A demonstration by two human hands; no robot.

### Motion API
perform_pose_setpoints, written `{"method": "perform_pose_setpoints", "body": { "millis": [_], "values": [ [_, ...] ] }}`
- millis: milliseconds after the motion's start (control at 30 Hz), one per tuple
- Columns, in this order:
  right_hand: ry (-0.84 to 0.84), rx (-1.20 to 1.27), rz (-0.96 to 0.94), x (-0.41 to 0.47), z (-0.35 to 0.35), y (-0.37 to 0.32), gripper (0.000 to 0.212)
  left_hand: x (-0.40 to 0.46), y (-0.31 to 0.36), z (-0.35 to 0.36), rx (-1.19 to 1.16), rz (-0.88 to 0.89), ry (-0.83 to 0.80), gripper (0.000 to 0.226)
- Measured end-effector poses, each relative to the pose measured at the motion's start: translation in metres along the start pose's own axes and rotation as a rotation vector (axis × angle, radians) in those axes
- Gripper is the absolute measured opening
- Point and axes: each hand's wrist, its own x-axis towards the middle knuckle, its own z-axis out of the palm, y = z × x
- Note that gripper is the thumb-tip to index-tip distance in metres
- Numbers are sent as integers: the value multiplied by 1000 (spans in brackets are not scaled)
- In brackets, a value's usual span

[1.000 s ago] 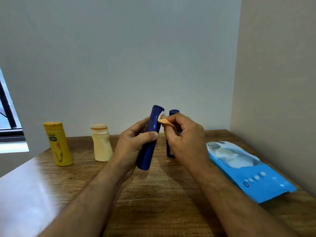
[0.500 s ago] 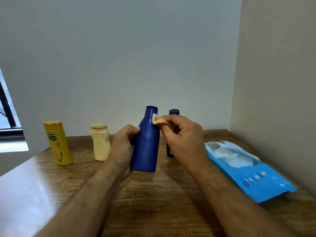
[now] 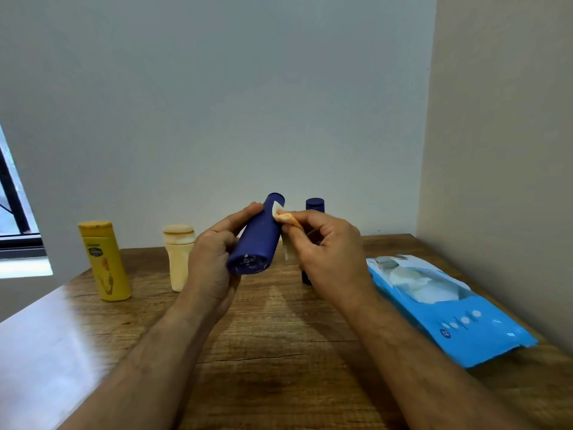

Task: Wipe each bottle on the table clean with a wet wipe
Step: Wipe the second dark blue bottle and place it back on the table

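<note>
Head view: my left hand (image 3: 214, 262) grips the dark blue plastic bottle (image 3: 257, 240) tilted above the wooden tabletop (image 3: 279, 352), while my right hand (image 3: 328, 252) pinches the white wet wipe (image 3: 280, 216) against its neck. Next I'd judge: rotate it, wipe downward. Three bottles beyond wait.

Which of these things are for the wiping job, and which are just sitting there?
For the job:
blue bottle, gripped by left hand
wipe, pinched by right hand
yellow bottle
cream bottle
dark bottle behind the right hand
wipes pack

Just there:
table
window
</note>
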Motion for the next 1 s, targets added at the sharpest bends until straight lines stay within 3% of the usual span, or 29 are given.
{"method": "perform_pose_setpoints", "body": {
  "millis": [67,200,400,533,733,867,1000],
  "values": [
    [29,34,39,1,0,0,19,-1,0,1,39,54,-73,32],
    [51,32,108,1,0,-1,23,-3,-5,-2,109,54,-212,54],
    [-84,-15,248,0,0,1,23,5,-16,-16,919,372,-337,70],
    [-94,21,286,1,-1,-4,21,5,-25,-19,1117,412,-200,56],
    [-15,76,39,-3,-3,-12,10,-1,-23,-14,942,373,-199,24],
    [-22,-142,-173,-7,0,-11,20,-1,-21,-14,927,379,-167,23],
    [-57,-285,-274,-10,8,-8,22,-1,-20,-18,1068,409,-134,22]
  ]
}}
